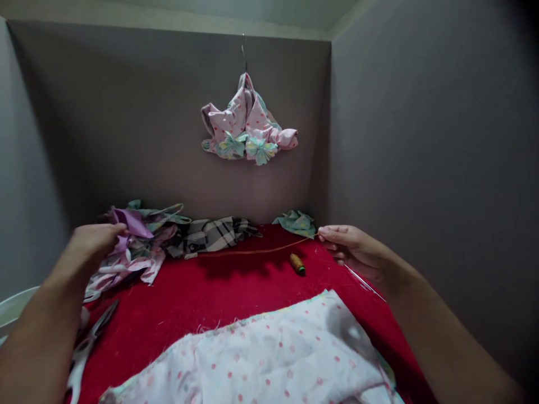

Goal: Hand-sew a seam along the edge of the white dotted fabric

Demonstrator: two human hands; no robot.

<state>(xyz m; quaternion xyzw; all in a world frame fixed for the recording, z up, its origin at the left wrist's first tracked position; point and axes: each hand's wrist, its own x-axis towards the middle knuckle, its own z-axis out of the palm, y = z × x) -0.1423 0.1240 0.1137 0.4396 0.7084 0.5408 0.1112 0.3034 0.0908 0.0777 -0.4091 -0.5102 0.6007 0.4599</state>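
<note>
My right hand [351,247] is closed, with thumb and forefinger pinching an orange thread [269,250]. The thread sags leftward over the red cloth toward my left hand [97,240], which is also pinched shut. Near the left fingers the thread is lost against the fabric scraps [135,224] behind them. A spool of golden-brown thread [297,264] lies on its side left of my right hand. In front of me spreads a white fabric piece with pink dots [269,359], its far edge frayed.
Scissors [90,345] with white handles lie beside my left forearm, near a pale tub rim [19,297]. A slim silver tool [364,282] rests under my right wrist. Plaid cloth [219,233] and a green scrap [297,223] line the back wall; a dotted garment [227,120] hangs above.
</note>
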